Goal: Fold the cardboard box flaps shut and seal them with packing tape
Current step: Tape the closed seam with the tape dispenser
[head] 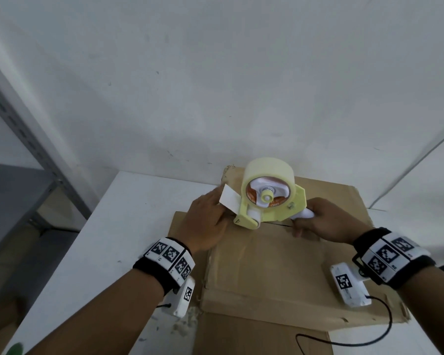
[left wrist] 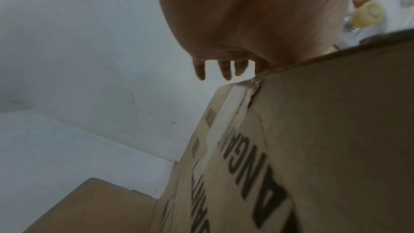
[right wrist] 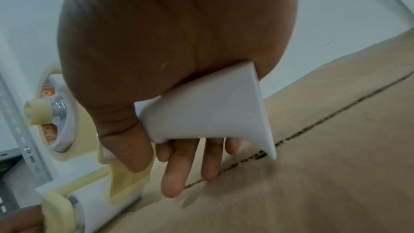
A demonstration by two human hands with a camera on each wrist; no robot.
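The cardboard box [head: 267, 265] stands on a white table with its top flaps folded down, and a dark seam [head: 280, 224] runs across them. A pale yellow tape dispenser [head: 267, 198] with a full roll stands on the seam near the box's left edge. My right hand [head: 326, 224] grips its white handle [right wrist: 208, 109], fingers curled under it just above the seam [right wrist: 313, 125]. My left hand [head: 208, 219] lies on the box's left edge with straight fingers [left wrist: 226, 72] reaching past it. The loose tape end [head: 230, 201] stands against its index finger.
The white table [head: 113, 239] extends left of the box and meets a white wall behind. A grey metal shelf upright [head: 23, 124] stands at the far left. More flat cardboard [left wrist: 89, 206] lies low beside the box. A black cable [head: 369, 339] trails from my right wrist.
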